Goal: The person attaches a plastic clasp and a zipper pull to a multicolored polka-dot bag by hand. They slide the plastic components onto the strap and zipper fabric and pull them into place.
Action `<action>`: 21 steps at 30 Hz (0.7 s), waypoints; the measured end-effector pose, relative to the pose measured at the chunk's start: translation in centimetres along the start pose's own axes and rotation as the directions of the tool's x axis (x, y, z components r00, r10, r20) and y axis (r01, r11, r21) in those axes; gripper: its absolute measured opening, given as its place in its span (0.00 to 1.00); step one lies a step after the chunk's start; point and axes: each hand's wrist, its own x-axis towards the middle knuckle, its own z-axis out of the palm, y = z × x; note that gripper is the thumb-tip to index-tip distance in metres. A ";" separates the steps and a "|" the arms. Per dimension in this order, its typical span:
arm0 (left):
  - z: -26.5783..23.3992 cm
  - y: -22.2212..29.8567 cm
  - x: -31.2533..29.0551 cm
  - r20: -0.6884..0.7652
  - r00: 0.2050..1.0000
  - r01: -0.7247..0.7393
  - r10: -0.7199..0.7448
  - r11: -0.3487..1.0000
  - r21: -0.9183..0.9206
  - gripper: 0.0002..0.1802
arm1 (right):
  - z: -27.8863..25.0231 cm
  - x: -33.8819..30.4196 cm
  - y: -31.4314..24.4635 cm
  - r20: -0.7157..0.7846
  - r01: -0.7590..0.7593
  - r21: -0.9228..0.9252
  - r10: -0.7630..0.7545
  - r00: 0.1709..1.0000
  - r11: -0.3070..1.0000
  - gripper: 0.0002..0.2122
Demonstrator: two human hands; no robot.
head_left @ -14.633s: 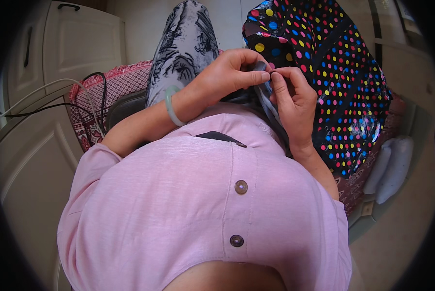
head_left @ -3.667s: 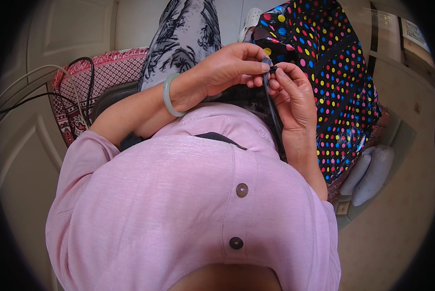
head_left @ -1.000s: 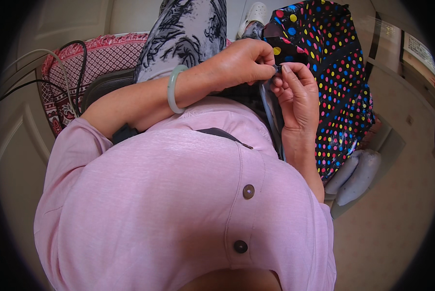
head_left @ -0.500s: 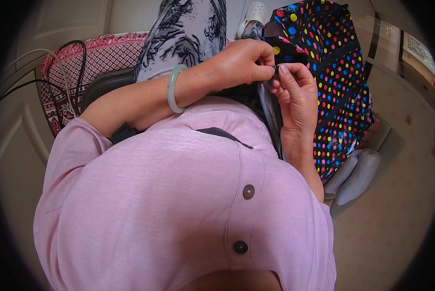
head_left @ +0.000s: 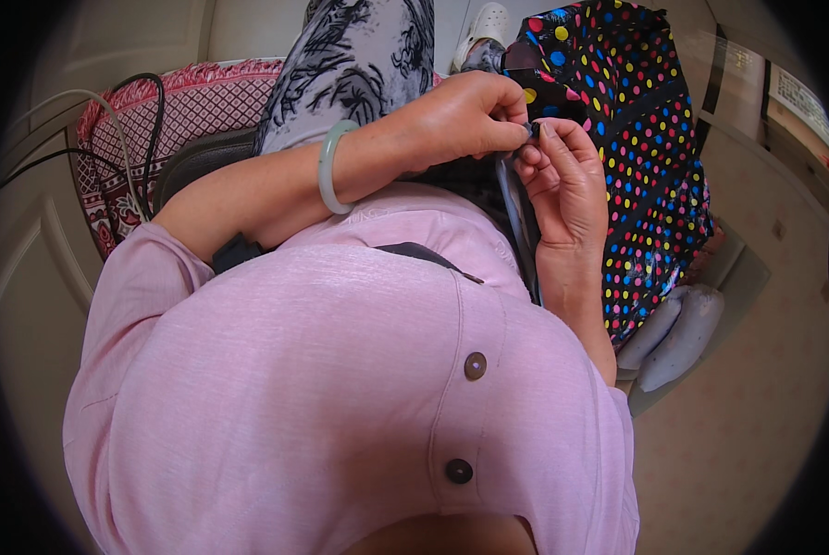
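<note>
My left hand (head_left: 465, 120) reaches across my lap, its thumb and fingers pinched together. A pale green bangle (head_left: 328, 171) circles that wrist. Facing it, my right hand (head_left: 567, 190) is closed in a pinch as well, thumb against forefinger. Where the fingertips of both hands meet, a small dark piece (head_left: 532, 130) shows between them; it is too small and too covered to name. Just below the hands, a narrow whitish edge (head_left: 516, 199) of something runs down beside my waist, mostly hidden by my right hand and forearm.
A shiny black sheet or bag with coloured dots (head_left: 650, 176) spreads right of my hands. Beside it lie two long grey shapes (head_left: 681, 338). A red patterned cloth (head_left: 202, 102) and several cords (head_left: 151, 139) are at left. A cream clog (head_left: 485, 23) shows at the top.
Both hands stay pinched together in almost the same place. The right fingertips have shifted slightly to the right, and a little more of the dark piece shows.
</note>
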 end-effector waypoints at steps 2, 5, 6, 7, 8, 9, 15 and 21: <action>0.0 -0.1 0.1 -0.001 1.000 -0.002 0.002 1.000 0.009 0.08 | 0.0 0.0 0.0 0.002 -0.001 -0.005 0.001 1.000 1.000 0.03; 0.1 -0.1 0.0 -0.013 1.000 0.002 -0.001 0.999 0.035 0.08 | 0.2 0.0 0.1 -0.014 0.024 0.001 -0.024 1.000 1.000 0.03; 0.0 -0.2 0.0 -0.016 1.000 0.006 -0.006 0.999 0.037 0.08 | 0.2 0.0 0.1 -0.015 0.029 -0.005 -0.029 0.999 1.000 0.03; -0.1 -0.3 0.1 -0.018 1.000 0.010 -0.009 0.999 0.040 0.09 | 0.2 -0.1 0.1 -0.016 0.035 -0.010 -0.035 0.999 0.999 0.03; -0.1 -0.4 0.1 -0.021 1.000 0.014 -0.013 0.999 0.043 0.10 | 0.2 -0.1 0.2 -0.018 0.041 -0.016 -0.041 0.999 0.999 0.03; -0.1 -0.5 0.1 -0.020 1.000 0.006 -0.005 0.999 0.047 0.09 | 0.2 -0.1 0.2 -0.018 0.060 -0.040 -0.061 0.998 0.997 0.03; 0.1 -0.5 0.1 -0.030 0.999 -0.040 0.043 0.996 0.081 0.07 | 1.0 -0.6 0.1 -0.041 0.184 -0.257 -0.201 0.979 0.949 0.04; 0.0 -1.0 0.2 -0.050 0.995 -0.083 0.088 0.992 0.100 0.06 | 1.5 -0.8 0.0 -0.027 0.249 -0.372 -0.279 0.960 0.894 0.04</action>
